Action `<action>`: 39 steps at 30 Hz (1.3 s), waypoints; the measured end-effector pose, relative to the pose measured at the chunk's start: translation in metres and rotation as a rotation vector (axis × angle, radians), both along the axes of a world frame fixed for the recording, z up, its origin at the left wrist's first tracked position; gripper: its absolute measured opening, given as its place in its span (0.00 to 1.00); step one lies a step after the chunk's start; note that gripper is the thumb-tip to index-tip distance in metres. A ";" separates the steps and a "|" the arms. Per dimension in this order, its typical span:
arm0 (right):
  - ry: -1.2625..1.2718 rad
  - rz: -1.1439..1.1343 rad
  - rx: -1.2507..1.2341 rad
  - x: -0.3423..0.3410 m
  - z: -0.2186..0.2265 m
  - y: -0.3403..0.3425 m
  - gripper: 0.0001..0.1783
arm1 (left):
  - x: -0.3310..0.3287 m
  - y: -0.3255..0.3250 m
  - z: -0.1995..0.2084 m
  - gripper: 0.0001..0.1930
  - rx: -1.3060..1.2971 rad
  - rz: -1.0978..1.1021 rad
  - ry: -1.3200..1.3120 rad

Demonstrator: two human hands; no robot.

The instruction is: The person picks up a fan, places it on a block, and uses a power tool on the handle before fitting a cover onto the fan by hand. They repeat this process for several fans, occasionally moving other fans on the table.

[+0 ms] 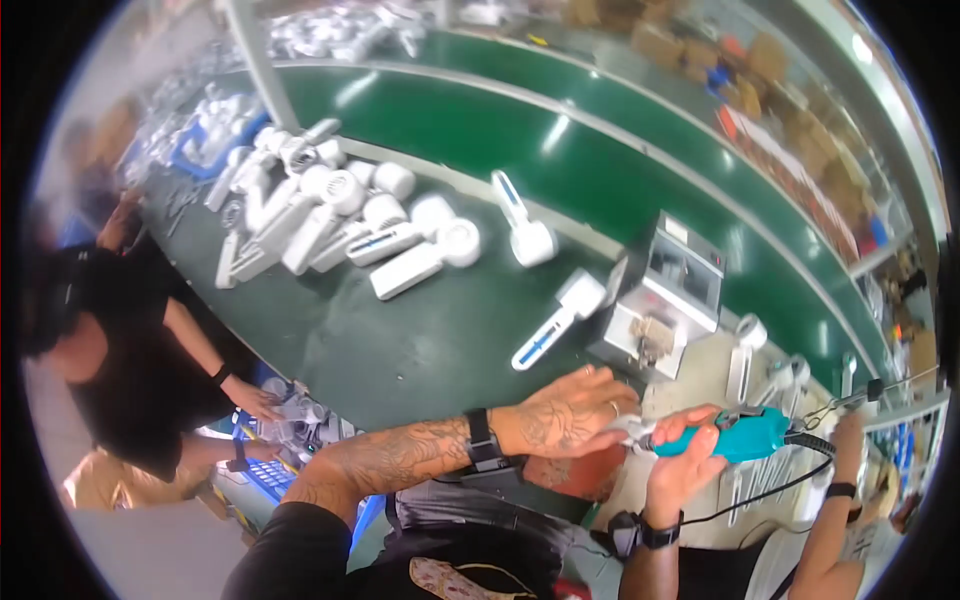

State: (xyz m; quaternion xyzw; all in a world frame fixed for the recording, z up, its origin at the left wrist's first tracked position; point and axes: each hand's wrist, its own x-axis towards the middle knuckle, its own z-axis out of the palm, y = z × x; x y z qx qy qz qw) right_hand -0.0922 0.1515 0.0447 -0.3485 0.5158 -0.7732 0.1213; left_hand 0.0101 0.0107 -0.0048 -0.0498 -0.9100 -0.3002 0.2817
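Observation:
My right hand (690,462) is wrapped round a teal electric screwdriver (738,436) with a black cord, its nose pointing left. At that nose my left hand (572,412) is bent over with its fingers closed on a small white plastic piece (632,428), mostly hidden by the fingers. Just beyond my hands stands a silver box-shaped screw feeder (665,300). Beside it on the green bench lies a white round-headed handheld device (560,318) with a blue strip along its handle. Another such device (525,232) rests farther back.
White handheld devices lie in a pile (340,205) at the back left, near a blue basket (215,140). A green conveyor (480,110) runs behind. One person's hand (258,400) works over a blue crate (268,478) at left; another person's arm (838,500) is close on the right.

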 end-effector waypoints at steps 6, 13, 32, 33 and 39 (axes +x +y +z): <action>-0.178 -0.141 -0.154 -0.004 0.030 0.038 0.33 | 0.029 0.024 0.016 0.14 -0.262 0.069 0.138; -0.004 -0.128 -0.356 -0.008 0.032 0.079 0.34 | 0.106 -0.017 0.036 0.20 0.077 0.525 0.096; 0.069 -0.231 0.183 0.030 0.009 0.088 0.33 | 0.047 -0.004 0.063 0.20 0.038 0.379 0.019; 0.076 -0.220 0.225 0.034 0.012 0.085 0.33 | 0.038 0.003 0.068 0.20 0.071 0.329 0.027; 0.069 -0.247 0.245 0.015 0.006 0.122 0.43 | -0.092 0.059 0.066 0.20 0.192 -0.033 -0.107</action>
